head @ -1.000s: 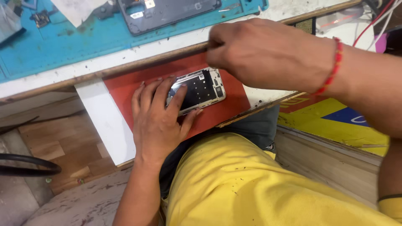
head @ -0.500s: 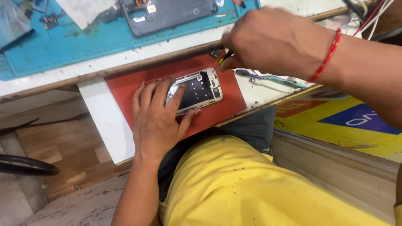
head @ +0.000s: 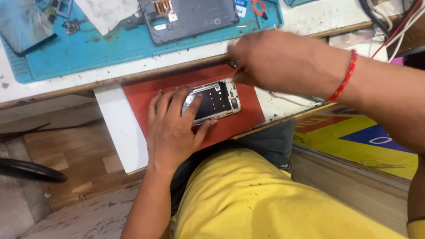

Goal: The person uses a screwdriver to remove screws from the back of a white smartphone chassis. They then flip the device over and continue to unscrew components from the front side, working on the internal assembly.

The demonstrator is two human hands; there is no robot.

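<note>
An opened phone (head: pixel 217 99) with a silver frame and its dark insides showing lies on a red mat (head: pixel 248 117) on a pull-out shelf. My left hand (head: pixel 170 130) rests on the phone's left end, fingers spread over it, pinning it to the mat. Just above the phone's upper right corner my right hand (head: pixel 283 62) hovers with a red thread bracelet at the wrist. Its fingers are pinched on a small tool (head: pixel 233 64), of which only a dark tip shows.
Above the shelf a blue work mat (head: pixel 88 48) on the bench carries a dark grey device back (head: pixel 190 17), a white sheet and a dark glass panel (head: pixel 22 24). Thin tweezers (head: pixel 292 98) lie right of the red mat. Cables hang at top right. My yellow shirt fills the foreground.
My right hand has shifted left and lower, coming nearer the phone's upper right corner and covering more of the tool it holds. The left hand stays on the phone.
</note>
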